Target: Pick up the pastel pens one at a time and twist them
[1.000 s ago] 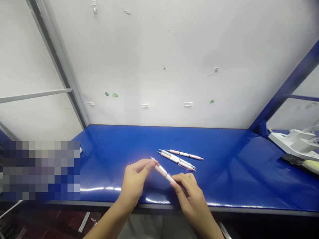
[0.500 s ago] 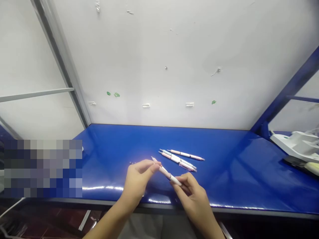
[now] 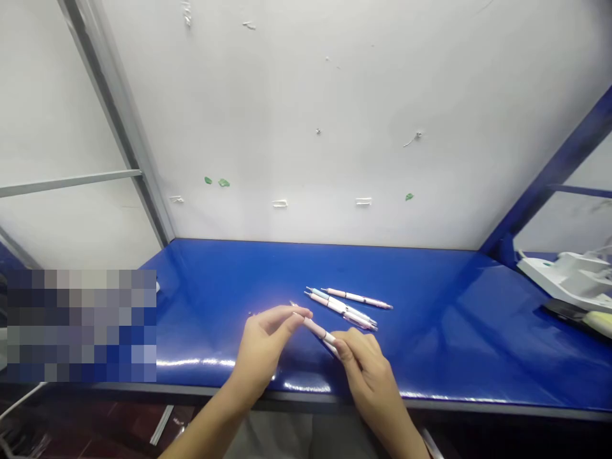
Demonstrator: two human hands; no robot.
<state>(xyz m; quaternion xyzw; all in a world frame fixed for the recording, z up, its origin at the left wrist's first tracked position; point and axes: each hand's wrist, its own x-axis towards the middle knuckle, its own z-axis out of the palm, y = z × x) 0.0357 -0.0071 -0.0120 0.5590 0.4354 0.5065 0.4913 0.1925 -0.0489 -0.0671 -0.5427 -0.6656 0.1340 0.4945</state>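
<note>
A pink and white pen is held slantwise between both hands, above the front part of the blue table. My left hand pinches its upper left end between thumb and fingers. Around its lower right end my right hand is closed, hiding that end. Just behind the hands lie several pens: a pink and white one slightly apart, and a close group with pink, light blue and white barrels.
A white wall panel rises behind the table. At the right edge are a white plastic object and a black item. A grey metal frame stands left; a blurred patch covers the lower left.
My right hand has shifted its grip slightly up the pen, its fingers now wrapped further over the lower end. My left hand has barely moved.
</note>
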